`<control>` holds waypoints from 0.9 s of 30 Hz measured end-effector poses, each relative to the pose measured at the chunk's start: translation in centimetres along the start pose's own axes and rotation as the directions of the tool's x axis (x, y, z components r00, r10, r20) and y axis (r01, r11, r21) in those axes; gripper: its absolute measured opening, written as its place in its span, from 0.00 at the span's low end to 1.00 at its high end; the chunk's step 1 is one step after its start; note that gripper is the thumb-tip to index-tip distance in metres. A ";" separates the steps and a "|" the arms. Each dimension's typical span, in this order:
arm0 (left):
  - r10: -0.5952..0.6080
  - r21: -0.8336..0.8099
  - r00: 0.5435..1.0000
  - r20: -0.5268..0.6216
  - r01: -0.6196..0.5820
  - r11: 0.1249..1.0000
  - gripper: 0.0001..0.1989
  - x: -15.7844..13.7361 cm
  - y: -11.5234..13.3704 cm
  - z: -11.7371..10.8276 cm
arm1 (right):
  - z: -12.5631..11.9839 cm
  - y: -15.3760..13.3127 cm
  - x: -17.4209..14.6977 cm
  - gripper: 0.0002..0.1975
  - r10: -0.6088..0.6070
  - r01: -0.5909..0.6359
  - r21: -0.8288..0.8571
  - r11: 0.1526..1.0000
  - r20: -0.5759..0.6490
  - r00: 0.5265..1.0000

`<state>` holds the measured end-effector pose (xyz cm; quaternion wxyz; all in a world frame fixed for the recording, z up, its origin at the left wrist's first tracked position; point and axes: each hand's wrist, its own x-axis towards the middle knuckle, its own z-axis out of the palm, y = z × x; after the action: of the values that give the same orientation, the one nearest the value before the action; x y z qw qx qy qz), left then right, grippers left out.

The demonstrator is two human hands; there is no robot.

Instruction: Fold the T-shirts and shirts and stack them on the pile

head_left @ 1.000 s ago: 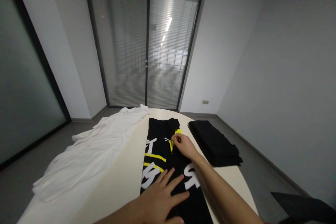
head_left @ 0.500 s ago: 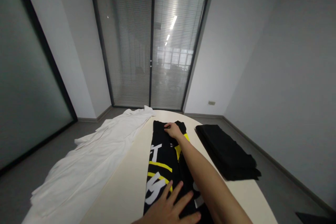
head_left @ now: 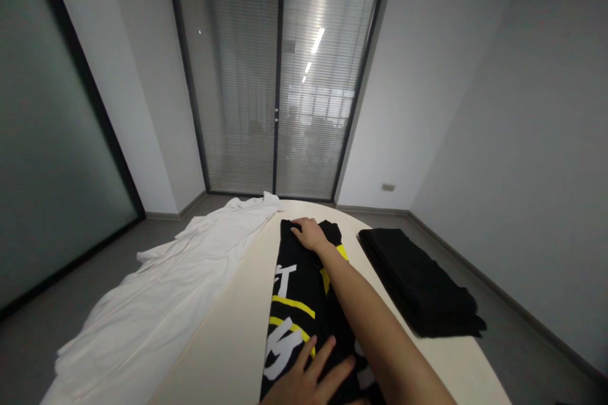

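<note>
A black T-shirt (head_left: 297, 278) with white lettering and yellow stripes lies folded into a long strip in front of me. My right hand (head_left: 310, 234) rests on its far end, thumb apart from the outstretched fingers. That forearm crosses over the shirt's right side and hides part of it. Nearer to me, my left hand (head_left: 311, 376) lies flat on the shirt with its fingers spread; its lower part is cut off by the frame's bottom edge.
White cloth (head_left: 180, 285) spreads along the left of the pale table (head_left: 223, 335) and hangs past its edge. A stack of folded black cloth (head_left: 418, 278) sits on the right, reaching the table's edge. Beyond stand glass doors with blinds (head_left: 275, 88).
My right hand has shifted slightly left at the shirt's far end, its fingers stretching out more. My left hand stays spread on the near part. The view has moved slightly.
</note>
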<state>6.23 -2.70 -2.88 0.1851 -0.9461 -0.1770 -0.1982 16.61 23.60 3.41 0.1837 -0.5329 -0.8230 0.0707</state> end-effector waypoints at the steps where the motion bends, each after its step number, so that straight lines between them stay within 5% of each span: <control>1: -0.002 -0.024 1.000 0.010 0.002 1.000 0.21 0.0 -0.3 -0.2 | 0.1 -0.4 0.3 0.20 -0.032 0.032 -0.016 0.999 0.020 0.999; 5: -0.154 -0.111 0.977 0.146 0.171 0.979 0.28 -0.5 -2.0 -1.8 | 0.6 -1.2 1.1 0.22 -0.131 0.140 -0.085 0.986 0.097 0.987; 10: -0.433 -0.078 0.821 0.372 0.492 0.867 0.42 -1.7 -2.9 -2.0 | 1.5 -1.6 1.3 0.16 -0.144 0.167 -0.171 0.971 0.138 0.980; 18: -0.448 -0.070 0.809 0.380 0.508 0.859 0.43 -2.5 -2.6 0.2 | 2.3 -2.5 1.7 0.18 -0.007 0.019 -0.241 0.970 0.050 0.999; 23: -0.443 -0.154 0.741 0.504 0.582 0.798 0.43 -1.5 -3.0 -1.7 | 0.9 -2.1 1.2 0.19 -0.067 0.080 -0.198 0.977 0.073 0.995; 27: -0.440 -0.222 0.691 0.574 0.649 0.728 0.43 -0.5 -3.1 -3.6 | -1.4 -0.7 -0.1 0.24 0.084 -0.090 -0.204 0.975 -0.041 0.996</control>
<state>3.43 -1.68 0.86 -0.1362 -0.8814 -0.4510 -0.0346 16.60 23.12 4.86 0.1376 -0.5855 -0.7988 -0.0152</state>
